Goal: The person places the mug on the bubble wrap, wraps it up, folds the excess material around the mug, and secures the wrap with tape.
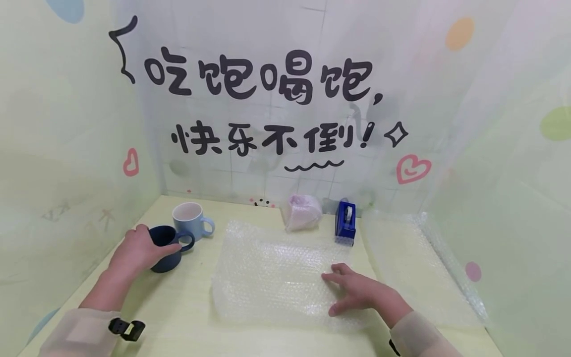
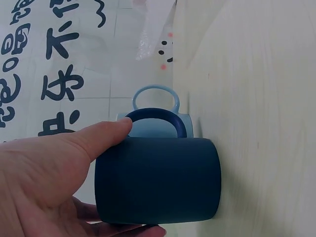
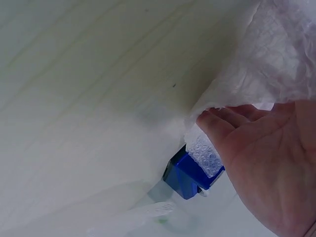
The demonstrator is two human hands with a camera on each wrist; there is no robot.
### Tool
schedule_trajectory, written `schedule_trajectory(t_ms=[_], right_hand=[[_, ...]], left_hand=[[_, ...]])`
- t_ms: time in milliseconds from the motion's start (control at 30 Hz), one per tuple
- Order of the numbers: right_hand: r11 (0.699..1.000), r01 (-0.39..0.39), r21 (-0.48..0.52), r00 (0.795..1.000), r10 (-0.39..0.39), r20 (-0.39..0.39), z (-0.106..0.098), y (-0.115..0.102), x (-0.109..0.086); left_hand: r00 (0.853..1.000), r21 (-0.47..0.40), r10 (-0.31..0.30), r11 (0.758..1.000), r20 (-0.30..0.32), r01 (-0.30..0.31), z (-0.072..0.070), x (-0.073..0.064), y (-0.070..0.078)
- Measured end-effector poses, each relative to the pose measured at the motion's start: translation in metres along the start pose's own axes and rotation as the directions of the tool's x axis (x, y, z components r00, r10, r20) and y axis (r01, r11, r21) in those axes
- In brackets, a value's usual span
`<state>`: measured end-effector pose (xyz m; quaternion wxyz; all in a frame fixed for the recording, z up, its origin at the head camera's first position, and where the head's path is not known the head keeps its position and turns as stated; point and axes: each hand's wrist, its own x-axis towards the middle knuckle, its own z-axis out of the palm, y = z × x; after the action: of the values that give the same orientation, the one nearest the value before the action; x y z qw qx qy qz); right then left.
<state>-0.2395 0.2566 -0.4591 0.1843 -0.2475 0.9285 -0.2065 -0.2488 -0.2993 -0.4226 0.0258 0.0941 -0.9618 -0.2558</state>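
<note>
On the left of the table my left hand (image 1: 136, 253) grips a dark blue mug (image 1: 168, 264) around its rim and side. In the left wrist view the thumb lies by the handle of this dark mug (image 2: 158, 182), and some fingers are partly hidden behind it. A light blue mug (image 1: 188, 225) with a white inside stands just behind. Flat in the middle lies a sheet of bubble wrap (image 1: 272, 277). Fingers apart, my right hand (image 1: 359, 290) touches its right part; the right wrist view has the fingertips at the edge of the wrap (image 3: 266, 74).
A pinkish bundle in bubble wrap (image 1: 303, 213) sits at the back, near the wall. Right of it stands a blue tape dispenser (image 1: 345, 225). More bubble wrap (image 1: 410, 267) lies along the right wall. Printed walls enclose the table on three sides.
</note>
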Motion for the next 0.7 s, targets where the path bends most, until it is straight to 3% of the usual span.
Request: schedule_trajectory(t_ms=[433, 700], right_hand=[[1.0, -0.008, -0.013, 1.0, 0.008, -0.001, 0.001, 0.001, 0.001], [1.0, -0.03, 0.007, 1.0, 0.03, 0.0, 0.001, 0.002, 0.001]], left_hand=[[1.0, -0.009, 0.001, 1.0, -0.018, -0.001, -0.012, -0.005, 0.003], [0.992, -0.008, 0.116, 0.993, -0.049, -0.116, -0.041, -0.016, 0.037]])
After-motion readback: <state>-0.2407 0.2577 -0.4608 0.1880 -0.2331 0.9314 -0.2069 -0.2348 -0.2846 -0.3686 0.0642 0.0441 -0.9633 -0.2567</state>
